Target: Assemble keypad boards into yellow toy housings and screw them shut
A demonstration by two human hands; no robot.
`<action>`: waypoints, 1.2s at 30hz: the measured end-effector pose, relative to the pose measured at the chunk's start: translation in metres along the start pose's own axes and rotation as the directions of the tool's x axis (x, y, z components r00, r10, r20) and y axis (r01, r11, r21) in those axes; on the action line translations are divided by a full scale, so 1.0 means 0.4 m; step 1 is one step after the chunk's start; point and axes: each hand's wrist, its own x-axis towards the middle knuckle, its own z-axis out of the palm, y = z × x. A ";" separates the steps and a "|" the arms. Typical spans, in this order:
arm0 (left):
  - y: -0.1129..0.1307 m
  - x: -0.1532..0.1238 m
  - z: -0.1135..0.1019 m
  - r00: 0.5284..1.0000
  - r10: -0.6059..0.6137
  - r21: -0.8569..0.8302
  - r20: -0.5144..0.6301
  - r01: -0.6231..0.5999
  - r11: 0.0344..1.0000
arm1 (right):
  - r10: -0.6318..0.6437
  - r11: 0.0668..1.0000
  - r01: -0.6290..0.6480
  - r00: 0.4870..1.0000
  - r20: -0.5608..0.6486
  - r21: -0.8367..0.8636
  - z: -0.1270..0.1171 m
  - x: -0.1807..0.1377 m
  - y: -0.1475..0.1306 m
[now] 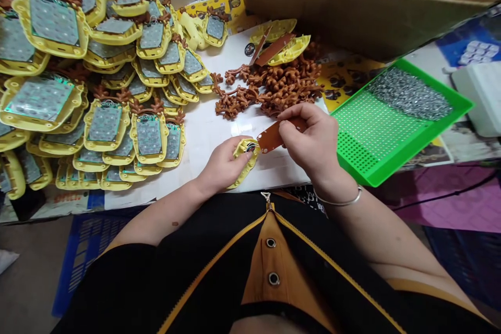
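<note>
My left hand is closed around a yellow plastic shell at the table's front edge, its thumb by a small round black speaker inside. Between the fingers of my right hand is a brown circuit board, held just right of the shell. Thin wires seem to run from the board's left end to the shell. Behind my hands lies a heap of brown antler-shaped pieces. More yellow shells with brown boards rest on top of that heap, beside a loose round speaker.
Stacked yellow shells with green boards and brown antlers fill the left side. To the right sits a green tray of small metal screws. A cardboard box of yellow parts stands at the back, a white container far right.
</note>
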 end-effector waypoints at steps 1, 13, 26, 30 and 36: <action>0.004 0.000 0.000 0.999 0.031 0.048 -0.004 -0.031 0.998 | -0.015 1.000 0.015 1.000 -0.019 -0.008 0.001 -0.001 -0.001; 0.022 -0.002 0.001 0.974 -0.175 -0.407 0.147 0.221 0.886 | -0.312 0.941 0.309 0.950 0.001 0.136 0.000 -0.027 0.004; 0.011 -0.001 -0.012 0.941 -0.289 -0.481 0.178 0.339 0.809 | -0.275 0.952 0.226 0.929 0.246 0.208 -0.107 0.004 0.053; 0.013 -0.005 -0.009 0.954 -0.266 -0.469 0.135 0.298 0.831 | -0.345 0.939 0.339 0.925 0.161 0.060 -0.107 0.017 0.048; 0.015 -0.013 -0.002 0.963 -0.234 -0.407 0.134 0.269 0.873 | -0.103 0.987 0.083 0.984 0.144 0.139 -0.050 0.015 0.034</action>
